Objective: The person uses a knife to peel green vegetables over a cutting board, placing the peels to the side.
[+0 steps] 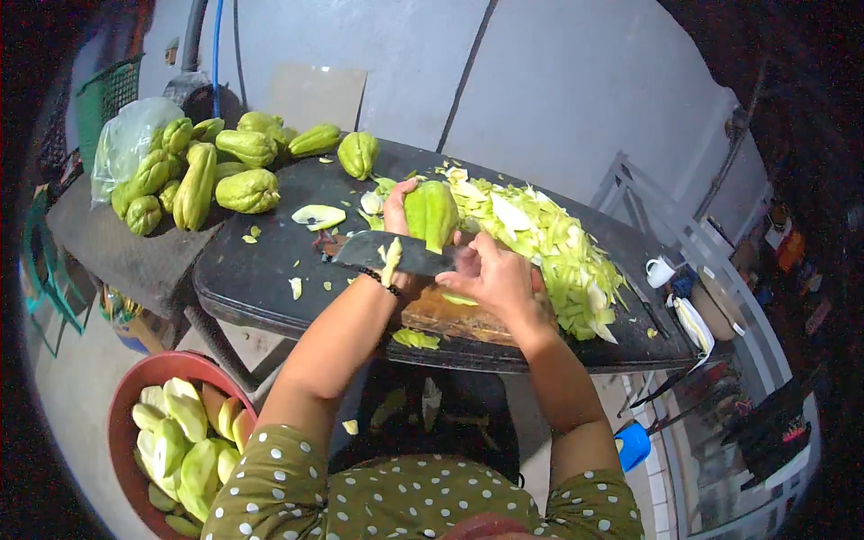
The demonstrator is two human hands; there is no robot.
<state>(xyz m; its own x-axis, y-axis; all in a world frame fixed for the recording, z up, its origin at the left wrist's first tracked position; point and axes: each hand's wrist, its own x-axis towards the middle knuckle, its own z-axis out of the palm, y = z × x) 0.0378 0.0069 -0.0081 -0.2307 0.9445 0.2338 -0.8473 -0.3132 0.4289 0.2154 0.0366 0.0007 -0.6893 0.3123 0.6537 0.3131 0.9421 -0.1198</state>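
Observation:
My left hand [397,208] holds a green chayote [430,210] upright above the table, with its thumb side showing at the left of the fruit. A wide dark-bladed knife [361,251] is in my right hand [496,275]. Its blade points left, crosses in front of my left wrist and lies close under the chayote's lower end. A pale strip of peel [391,259] clings to the blade. Below my hands is a wooden cutting board [445,316] with bits of peel on it. The knife's handle is mostly hidden by my fingers.
Peelings [560,256] are heaped right of the board on the dark table [270,287]. Whole chayotes [247,191] lie at the left beside a plastic bag [128,145]. A red tub [125,398] on the floor holds peeled pieces. A white mug [659,272] stands far right.

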